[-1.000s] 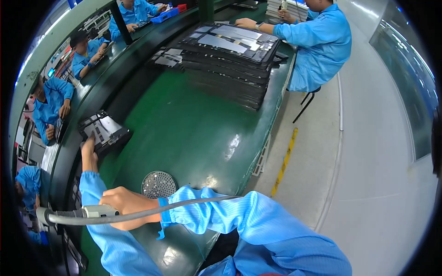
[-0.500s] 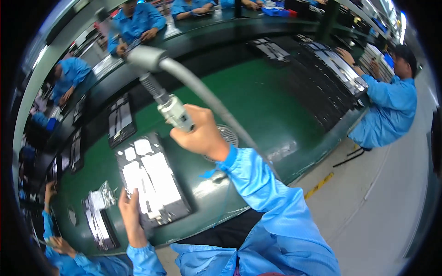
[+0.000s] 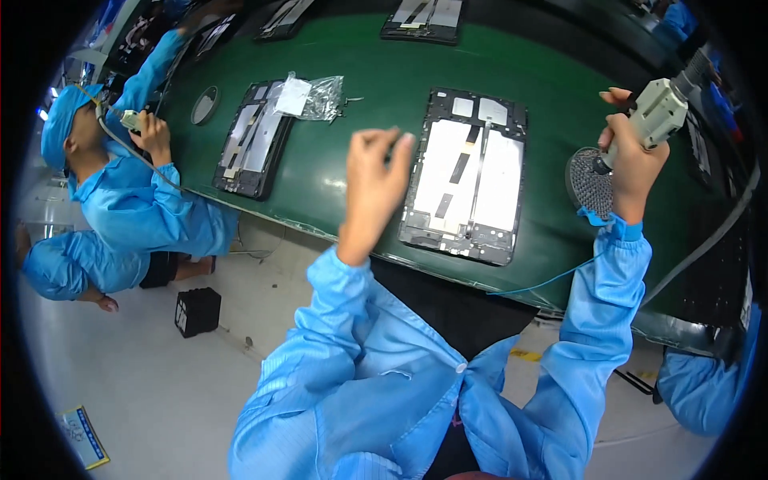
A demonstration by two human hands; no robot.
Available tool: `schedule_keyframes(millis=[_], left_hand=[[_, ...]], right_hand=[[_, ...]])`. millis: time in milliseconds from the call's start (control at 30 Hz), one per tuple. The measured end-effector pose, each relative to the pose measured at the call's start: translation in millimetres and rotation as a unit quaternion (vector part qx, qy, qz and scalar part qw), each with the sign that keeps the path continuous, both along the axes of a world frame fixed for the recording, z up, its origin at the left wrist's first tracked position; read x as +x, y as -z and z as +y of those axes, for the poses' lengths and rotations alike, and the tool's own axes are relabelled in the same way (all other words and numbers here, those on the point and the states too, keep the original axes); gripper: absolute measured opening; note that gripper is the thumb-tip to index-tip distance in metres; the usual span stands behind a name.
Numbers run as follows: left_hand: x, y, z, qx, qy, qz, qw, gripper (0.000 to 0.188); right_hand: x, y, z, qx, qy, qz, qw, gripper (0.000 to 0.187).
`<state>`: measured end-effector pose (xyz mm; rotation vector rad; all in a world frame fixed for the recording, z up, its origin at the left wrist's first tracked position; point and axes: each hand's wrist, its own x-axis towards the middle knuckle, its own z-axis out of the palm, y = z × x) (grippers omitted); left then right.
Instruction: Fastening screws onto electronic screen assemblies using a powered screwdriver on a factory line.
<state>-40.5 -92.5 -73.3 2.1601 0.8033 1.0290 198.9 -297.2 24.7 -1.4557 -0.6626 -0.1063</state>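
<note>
My right hand grips a pale electric screwdriver. Its dark tip points down into a round dish with a dense grey grainy surface, likely small screws. My left hand hovers left of an opened tablet, fingers loosely curled and thumb slightly apart, with nothing visible in them. That tablet lies flat near the bench edge, showing white panels, dark strips and a black frame. Neither hand touches it.
Left on the green bench lies another opened tablet, partly under a clear plastic bag. More tablets lie along the far side. A co-worker in blue holds a tool at the left. A grey cable hangs at the right.
My view has swung left and down. My left hand has let go of the tablet and lifted away. The screwdriver has moved from above the bench to the round dish.
</note>
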Motion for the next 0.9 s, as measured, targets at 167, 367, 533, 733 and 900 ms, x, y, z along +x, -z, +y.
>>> schedule_keyframes(millis=[167, 367, 533, 733, 900], left_hand=[[-15, -16, 116, 0.176, 0.020, 0.121, 0.977, 0.018], [-27, 0, 163, 0.157, 0.063, 0.157, 0.973, 0.021], [-10, -8, 165, 0.153, 0.065, 0.115, 0.979, 0.017], [51, -21, 125, 0.002, 0.147, -0.050, 0.988, 0.022], [92, 6, 124, -0.041, 0.169, -0.095, 0.980, 0.023]], right_hand=[[-1, 6, -7, 0.005, 0.002, -0.008, 1.000, 0.028], [10, 2, -24, -0.001, -0.016, -0.017, 1.000, 0.023], [19, 14, -73, 0.005, 0.022, -0.025, 0.999, 0.027], [19, 30, -63, 0.018, -0.020, -0.033, 0.999, 0.029], [19, 36, -38, 0.053, -0.040, 0.000, 0.998, 0.023]])
